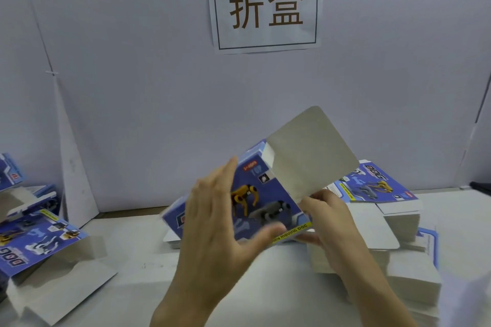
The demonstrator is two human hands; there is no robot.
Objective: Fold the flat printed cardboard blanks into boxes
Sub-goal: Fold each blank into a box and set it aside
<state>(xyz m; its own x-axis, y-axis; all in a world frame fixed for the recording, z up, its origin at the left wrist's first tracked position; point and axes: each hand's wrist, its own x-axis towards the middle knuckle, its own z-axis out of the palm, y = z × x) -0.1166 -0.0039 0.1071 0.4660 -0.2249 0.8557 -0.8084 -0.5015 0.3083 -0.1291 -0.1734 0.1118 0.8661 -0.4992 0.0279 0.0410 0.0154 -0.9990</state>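
White board wall (pixel 132 87) fills the upper half of the view, and a white table (pixel 138 236) runs along its foot. A paper sign (pixel 265 5) with two large brown characters inside a dark border is stuck high on the wall, right of centre.

On the table's right side sits a stack of flat blanks (pixel 372 188). The top one is blue, printed with robot dogs and the word DOG, above plain grey-white edges and flaps. At the far left lie several partly folded cartons (pixel 39 236) in the same blue print, with grey flaps hanging open.

In the middle, held up above the table, is the box (pixel 265 202) being worked on (blue, with a yellow robot dog and a grey one on its face). It is tilted, and its large grey flap (pixel 310 151) stands open toward the upper right.

The left hand (pixel 220 220) lies against the printed face, fingers (pixel 223 186) straight and thumb spread along the lower edge. The right hand (pixel 326 220) grips the box's right edge just below the flap, fingers (pixel 318 202) curled round the cardboard.
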